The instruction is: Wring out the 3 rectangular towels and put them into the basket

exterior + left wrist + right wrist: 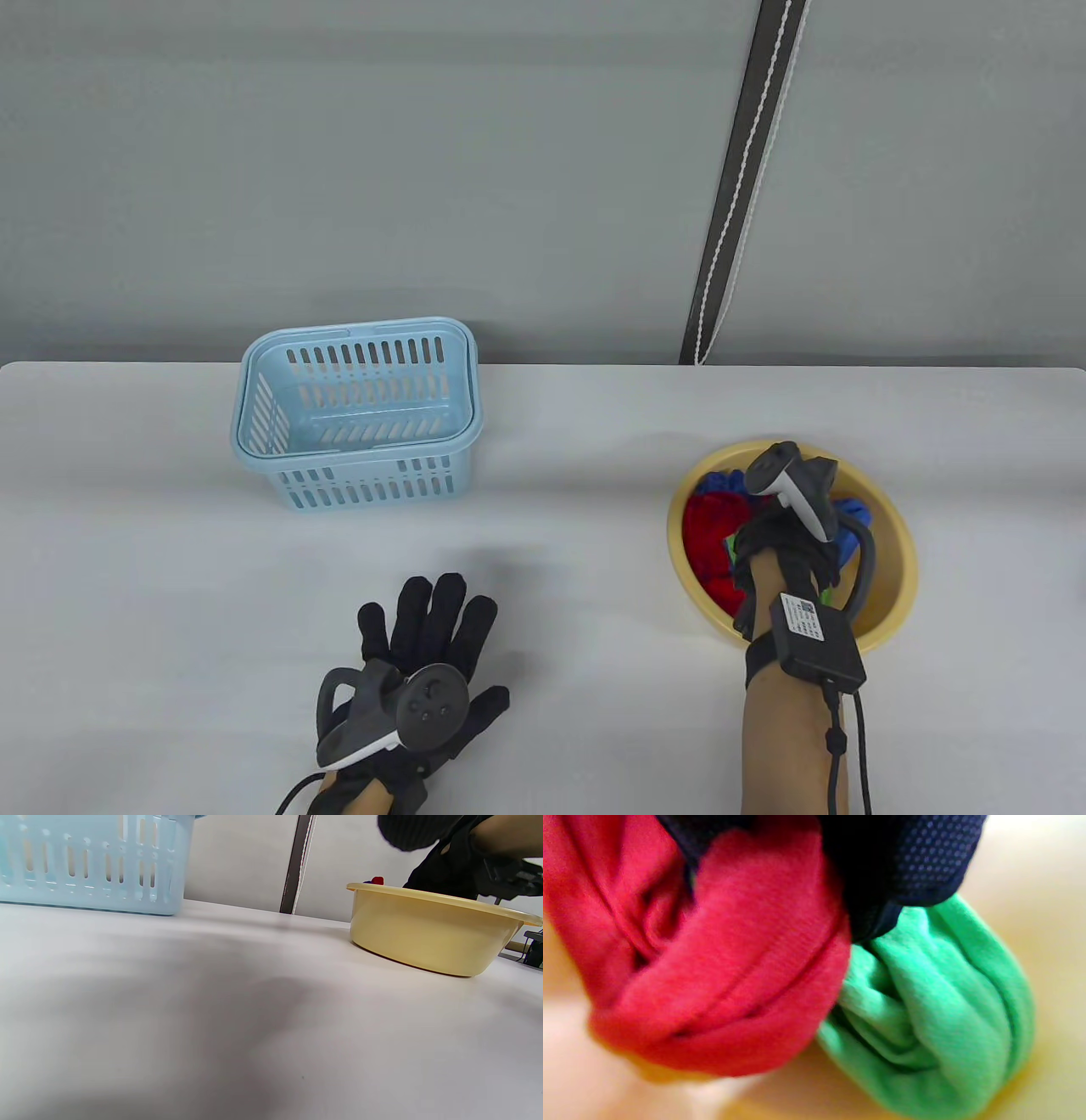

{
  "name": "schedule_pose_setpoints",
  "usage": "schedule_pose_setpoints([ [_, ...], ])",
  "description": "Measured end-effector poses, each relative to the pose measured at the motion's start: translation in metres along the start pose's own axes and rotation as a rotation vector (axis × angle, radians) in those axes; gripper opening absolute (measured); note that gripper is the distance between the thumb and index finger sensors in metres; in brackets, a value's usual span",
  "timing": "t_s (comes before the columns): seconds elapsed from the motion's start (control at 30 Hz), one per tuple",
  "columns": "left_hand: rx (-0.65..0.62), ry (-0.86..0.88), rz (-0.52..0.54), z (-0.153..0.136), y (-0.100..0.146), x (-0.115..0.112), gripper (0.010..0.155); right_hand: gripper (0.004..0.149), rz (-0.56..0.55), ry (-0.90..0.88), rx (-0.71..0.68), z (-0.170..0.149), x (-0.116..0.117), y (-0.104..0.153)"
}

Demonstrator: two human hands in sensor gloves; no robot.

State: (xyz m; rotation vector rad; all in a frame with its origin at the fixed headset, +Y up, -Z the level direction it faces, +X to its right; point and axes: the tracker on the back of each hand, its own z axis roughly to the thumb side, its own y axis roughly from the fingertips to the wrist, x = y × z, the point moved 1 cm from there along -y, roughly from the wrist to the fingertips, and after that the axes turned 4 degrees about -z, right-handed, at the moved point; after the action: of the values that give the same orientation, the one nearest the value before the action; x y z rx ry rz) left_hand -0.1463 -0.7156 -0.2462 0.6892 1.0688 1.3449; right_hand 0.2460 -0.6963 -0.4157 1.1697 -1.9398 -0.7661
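Note:
A yellow bowl (901, 586) (424, 933) on the table's right side holds a red towel (711, 531) (725, 984), a green towel (728, 543) (937, 1018) and a blue towel (853, 509), all bunched up. My right hand (768, 531) reaches down into the bowl. Its gloved fingers (903, 866) dig in where the red and green towels meet, with a fold of the red towel rising between them. My left hand (433, 624) lies flat on the table with fingers spread, holding nothing. The light blue basket (356, 407) (93, 866) stands empty at the back left.
A dark strap with a white cord (738, 187) hangs in front of the grey wall behind the table. The white tabletop (577, 526) stretches between basket and bowl. Cables run from my right wrist off the view's bottom edge.

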Motion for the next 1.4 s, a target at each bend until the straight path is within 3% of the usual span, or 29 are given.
schedule_pose_setpoints([
  [0.13, -0.009, 0.0, 0.003, 0.002, -0.001, 0.0, 0.095, 0.082, -0.071, -0.175, -0.042, -0.012, -0.027, 0.016],
  [0.27, -0.021, -0.005, 0.004, 0.005, -0.001, 0.0, 0.095, 0.066, -0.173, -0.35, -0.112, -0.027, -0.052, 0.038],
  [0.5, -0.05, -0.01, 0.033, 0.011, 0.001, 0.002, 0.095, 0.054, -0.291, -0.728, -0.342, -0.045, -0.086, 0.086],
  [0.63, -0.088, -0.01, 0.169, 0.012, 0.005, 0.013, 0.094, 0.052, -0.328, -0.887, -0.486, -0.045, -0.1, 0.119],
  [0.83, -0.137, 0.115, 0.318, 0.018, 0.008, 0.042, 0.094, 0.051, -0.294, -1.069, -0.74, -0.035, -0.112, 0.164],
  [1.0, -0.231, 0.241, 0.483, 0.04, 0.014, 0.08, 0.098, 0.049, -0.207, -1.169, -0.884, -0.013, -0.094, 0.186],
  [1.13, -0.299, 0.394, 0.501, 0.062, 0.011, 0.093, 0.105, 0.049, -0.114, -1.238, -0.917, 0.012, -0.059, 0.194],
  [1.23, -0.27, 0.472, 0.443, 0.066, -0.002, 0.089, 0.112, 0.05, -0.005, -1.3, -0.934, 0.033, -0.03, 0.2],
  [1.4, -0.182, 0.601, 0.363, 0.042, -0.025, 0.064, 0.113, 0.05, 0.2, -1.367, -0.953, 0.059, 0.007, 0.206],
])
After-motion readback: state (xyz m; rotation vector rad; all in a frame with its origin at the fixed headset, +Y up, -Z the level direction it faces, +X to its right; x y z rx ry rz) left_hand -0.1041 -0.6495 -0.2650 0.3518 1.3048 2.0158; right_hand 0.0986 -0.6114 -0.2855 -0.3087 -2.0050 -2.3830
